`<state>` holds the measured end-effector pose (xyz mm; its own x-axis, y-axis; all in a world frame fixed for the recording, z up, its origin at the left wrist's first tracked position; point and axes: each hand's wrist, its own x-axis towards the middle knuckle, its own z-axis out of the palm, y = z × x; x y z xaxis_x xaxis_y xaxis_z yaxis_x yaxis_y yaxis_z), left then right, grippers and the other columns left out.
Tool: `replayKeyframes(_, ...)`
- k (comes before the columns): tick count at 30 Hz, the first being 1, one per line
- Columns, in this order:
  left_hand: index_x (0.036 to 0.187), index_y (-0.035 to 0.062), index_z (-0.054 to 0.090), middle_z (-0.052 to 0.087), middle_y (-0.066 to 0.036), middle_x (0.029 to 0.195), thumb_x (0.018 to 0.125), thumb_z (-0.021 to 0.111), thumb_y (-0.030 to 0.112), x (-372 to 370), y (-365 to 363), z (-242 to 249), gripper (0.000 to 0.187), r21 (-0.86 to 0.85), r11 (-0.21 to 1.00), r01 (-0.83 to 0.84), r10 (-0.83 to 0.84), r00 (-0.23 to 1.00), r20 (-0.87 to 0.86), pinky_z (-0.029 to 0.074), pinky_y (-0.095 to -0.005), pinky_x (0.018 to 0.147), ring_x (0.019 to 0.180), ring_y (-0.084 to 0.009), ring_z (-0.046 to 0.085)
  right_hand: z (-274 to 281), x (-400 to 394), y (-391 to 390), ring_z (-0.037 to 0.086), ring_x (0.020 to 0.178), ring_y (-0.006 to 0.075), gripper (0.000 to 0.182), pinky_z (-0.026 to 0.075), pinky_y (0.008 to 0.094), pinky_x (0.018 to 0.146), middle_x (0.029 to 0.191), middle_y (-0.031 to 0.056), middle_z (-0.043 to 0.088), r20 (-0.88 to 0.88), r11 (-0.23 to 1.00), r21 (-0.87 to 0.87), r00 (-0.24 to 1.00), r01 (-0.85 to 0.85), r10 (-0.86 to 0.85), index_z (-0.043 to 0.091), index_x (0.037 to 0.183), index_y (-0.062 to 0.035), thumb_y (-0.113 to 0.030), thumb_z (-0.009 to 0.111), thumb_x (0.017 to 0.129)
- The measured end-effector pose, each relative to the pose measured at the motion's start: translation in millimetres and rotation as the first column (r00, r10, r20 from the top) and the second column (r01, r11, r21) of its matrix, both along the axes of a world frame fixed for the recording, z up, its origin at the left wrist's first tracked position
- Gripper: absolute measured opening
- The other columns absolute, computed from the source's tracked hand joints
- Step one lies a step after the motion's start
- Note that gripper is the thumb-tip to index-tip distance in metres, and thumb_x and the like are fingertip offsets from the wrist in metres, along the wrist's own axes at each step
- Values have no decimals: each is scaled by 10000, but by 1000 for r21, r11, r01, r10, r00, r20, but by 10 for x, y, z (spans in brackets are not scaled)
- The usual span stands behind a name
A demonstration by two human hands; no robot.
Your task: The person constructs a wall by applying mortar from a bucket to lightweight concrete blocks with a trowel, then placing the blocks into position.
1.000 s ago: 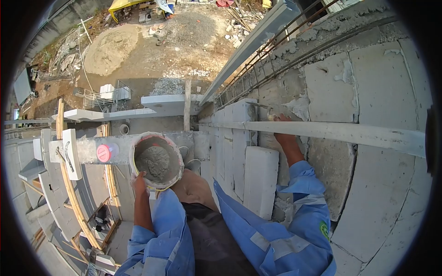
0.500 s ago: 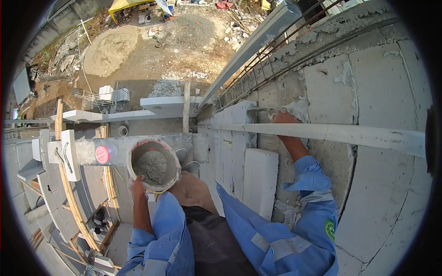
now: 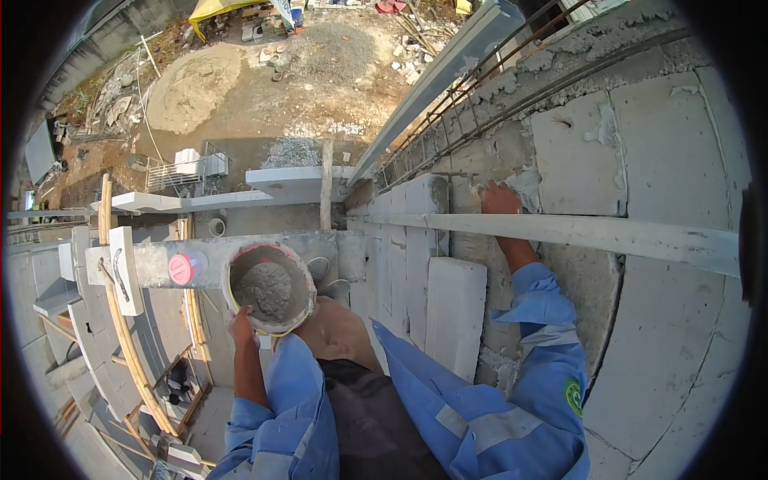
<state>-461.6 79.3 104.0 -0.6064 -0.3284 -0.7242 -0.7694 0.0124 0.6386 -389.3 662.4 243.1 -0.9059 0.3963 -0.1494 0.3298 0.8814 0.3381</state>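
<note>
A round bucket with grey mortar inside stands at the centre-left. My left hand grips its near-left rim. On the right, my right hand is at the block wall, just beyond a long pale metal bar. Its fingers are bent against the mortar-smeared surface; whatever they hold is too small to make out. A thin dark strip lies to the left of those fingers.
A bottle with a pink lid stands left of the bucket on a plank. Bamboo poles run down the left. A white block leans at the wall. Rebar and a grey beam slant upper right. Far below lies a sand pile.
The view has shifted slightly. My right hand has turned a little and moved slightly right at the wall. My left hand still grips the bucket rim.
</note>
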Motion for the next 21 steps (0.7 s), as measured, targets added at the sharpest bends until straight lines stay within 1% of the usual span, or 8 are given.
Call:
replayKeyframes(8, 1113, 21, 524, 543, -63, 948, 733, 617, 43, -59, 5, -28, 392, 36, 999, -26, 27, 999, -20, 464, -344, 714, 806, -191, 553, -41, 151, -117, 623, 963, 283, 154, 519, 446, 818, 956, 81, 626, 30, 970, 74, 972, -233, 231, 691, 896, -83, -174, 591, 821)
replayKeyframes(12, 1075, 30, 527, 544, -58, 929, 729, 613, 28, -101, 45, -79, 357, 34, 999, -31, 31, 999, 13, 465, -341, 702, 791, -190, 554, -161, 383, -138, 610, 999, 306, 181, 501, 467, 846, 968, 99, 628, 71, 993, -49, 991, -110, 113, 681, 943, -74, -183, 588, 832)
replayKeyframes(14, 1062, 33, 524, 540, -58, 920, 729, 616, 33, -134, 58, -114, 345, 41, 999, -17, 17, 1000, -4, 464, -340, 694, 783, -189, 553, -450, 611, -54, 604, 1004, 353, 221, 490, 509, 835, 1023, 131, 640, -155, 959, 108, 948, -262, 277, 665, 1015, -53, -172, 571, 855)
replayKeyframes(15, 1049, 36, 521, 536, -59, 911, 729, 619, 37, -141, 46, -144, 334, 42, 999, -6, 6, 1000, -17, 462, -338, 686, 775, -189, 551, -487, 645, -82, 604, 1004, 353, 221, 490, 509, 835, 1023, 131, 640, -157, 961, 108, 950, -255, 270, 665, 1015, -53, -172, 571, 855)
replayKeyframes(17, 1054, 36, 519, 534, -60, 910, 728, 623, 45, -172, 12, -219, 342, 29, 1000, 2, -2, 1000, 4, 460, -339, 680, 770, -188, 547, -574, 749, -139, 592, 1043, 400, 247, 471, 537, 853, 1113, 163, 641, -97, 1000, 26, 995, 11, -9, 653, 1060, -36, -165, 534, 885)
replayKeyframes(18, 1059, 37, 517, 533, -61, 909, 727, 628, 53, -194, -3, -241, 351, 18, 1000, 2, -2, 1000, 27, 459, -340, 674, 765, -188, 542, -532, 742, -167, 592, 1043, 400, 247, 471, 537, 853, 1113, 163, 641, -97, 999, 25, 995, 25, -23, 653, 1060, -36, -165, 534, 885)
replayKeyframes(20, 1078, 35, 516, 530, -67, 918, 722, 633, 63, -231, -2, -243, 376, 33, 999, 16, -18, 998, 54, 461, -349, 683, 775, -194, 541, -321, 625, -231, 572, 1097, 419, 277, 453, 530, 908, 1175, 198, 623, 25, 922, -284, 963, 262, -267, 642, 1094, -17, -163, 505, 903)
replayKeyframes(21, 1097, 33, 515, 528, -73, 927, 718, 638, 72, -252, -6, -239, 401, 48, 999, 16, -20, 996, 81, 463, -357, 691, 785, -201, 539, -213, 584, -296, 572, 1097, 419, 277, 453, 530, 908, 1175, 198, 623, 25, 917, -285, 959, 278, -283, 642, 1094, -17, -163, 505, 903)
